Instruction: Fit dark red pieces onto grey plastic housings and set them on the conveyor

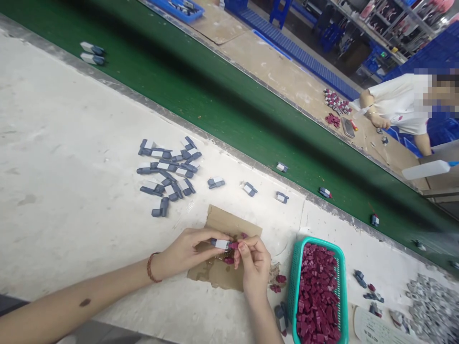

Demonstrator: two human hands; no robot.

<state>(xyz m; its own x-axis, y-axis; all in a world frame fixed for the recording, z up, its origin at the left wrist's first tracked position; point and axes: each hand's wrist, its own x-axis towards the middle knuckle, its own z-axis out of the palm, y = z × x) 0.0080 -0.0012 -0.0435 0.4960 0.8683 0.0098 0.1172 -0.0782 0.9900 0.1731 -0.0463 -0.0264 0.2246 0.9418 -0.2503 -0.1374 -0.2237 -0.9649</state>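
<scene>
Between the fingers and thumb of my left hand (190,251) is a small dark blue plastic part with a white panel (221,244). My right hand (255,263) pinches a small maroon plastic piece (234,245) against the right end of that part. Both hands are over a stained piece of brown cardboard (224,277), where more maroon pieces lie partly hidden under my fingers. Two loose maroon pieces (278,284) are just right of my right hand. Left of the cardboard lies a heap of similar blue and white parts (168,166).
A teal basket (291,286) full of maroon pieces stands at right, with grey pieces (430,298) beyond. Several parts lie on the green conveyor belt (201,100). Across it, a person in a white shirt (398,102) sits near a white bottle (425,169).
</scene>
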